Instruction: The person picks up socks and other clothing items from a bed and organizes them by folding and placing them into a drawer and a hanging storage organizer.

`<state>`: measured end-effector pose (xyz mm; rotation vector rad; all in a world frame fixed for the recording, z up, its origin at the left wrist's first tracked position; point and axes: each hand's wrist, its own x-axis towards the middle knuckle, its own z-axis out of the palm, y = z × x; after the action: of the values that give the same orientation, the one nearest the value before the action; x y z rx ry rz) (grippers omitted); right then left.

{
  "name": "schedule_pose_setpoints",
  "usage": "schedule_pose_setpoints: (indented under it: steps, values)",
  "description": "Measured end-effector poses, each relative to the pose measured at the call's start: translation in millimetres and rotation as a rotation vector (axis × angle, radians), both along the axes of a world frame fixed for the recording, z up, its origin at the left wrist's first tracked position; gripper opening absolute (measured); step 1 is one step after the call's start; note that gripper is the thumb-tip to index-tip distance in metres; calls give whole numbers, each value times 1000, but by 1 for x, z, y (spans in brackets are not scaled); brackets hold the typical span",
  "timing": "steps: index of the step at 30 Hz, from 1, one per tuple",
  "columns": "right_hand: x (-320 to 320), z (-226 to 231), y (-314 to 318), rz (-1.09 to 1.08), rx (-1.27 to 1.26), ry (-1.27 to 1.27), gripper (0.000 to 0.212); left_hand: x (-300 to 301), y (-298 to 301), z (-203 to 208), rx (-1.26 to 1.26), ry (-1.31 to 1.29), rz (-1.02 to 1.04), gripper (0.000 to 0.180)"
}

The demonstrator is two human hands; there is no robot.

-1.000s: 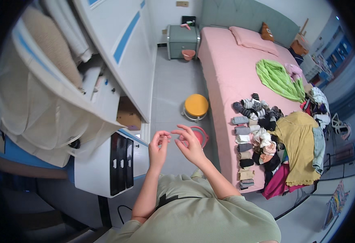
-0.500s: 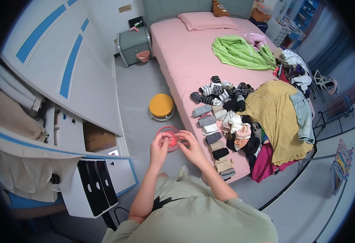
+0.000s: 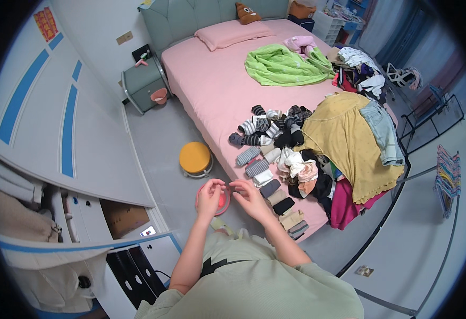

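My left hand (image 3: pixel 210 199) and my right hand (image 3: pixel 250 199) are raised in front of my body, fingertips facing each other with a small gap. Both have loosely bent fingers, and I see nothing held in either. Below them on the floor, partly covered by my left hand, is a red and pink round basin (image 3: pixel 223 205). To the right on the bed, rolled socks (image 3: pixel 257 168) lie in a column along the edge. Beyond them is a heap of loose striped and dark socks (image 3: pixel 252 126). White and peach garments (image 3: pixel 296 164) are bunched beside the rolls.
A yellow round stool (image 3: pixel 195 157) stands beside the pink bed (image 3: pixel 206 90). A yellow dress (image 3: pixel 339 135), light jeans (image 3: pixel 380 130) and a green blanket (image 3: pixel 281 65) lie on it. A grey nightstand (image 3: pixel 145 85) is at far left; an open wardrobe (image 3: pixel 36 138) lines the left. Hangers (image 3: pixel 447 178) hang right.
My view has turned to the right and tilted, so the bed and stool shift in the picture. My hands stay raised and have drawn slightly apart.
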<state>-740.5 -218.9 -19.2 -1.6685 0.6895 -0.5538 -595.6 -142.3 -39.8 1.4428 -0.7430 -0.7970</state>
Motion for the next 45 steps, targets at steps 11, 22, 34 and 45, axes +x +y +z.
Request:
schedule_pose_setpoints:
  steps: [11, 22, 34, 45]
  values:
    - [80, -14, -30, -57, -61, 70, 30, 88, -38, -23, 79, 153, -105, 12]
    - [98, -63, -68, -200, -2, 189, 25, 115, -55, -88, 164, 258, -114, 14]
    - [84, -126, -166, -230, 59, 231, 26, 101, -133, -111, 383, 346, -83, 14]
    - [49, -182, -262, -278, 91, 266, 30, 75, -258, -103, 346, 456, -166, 16]
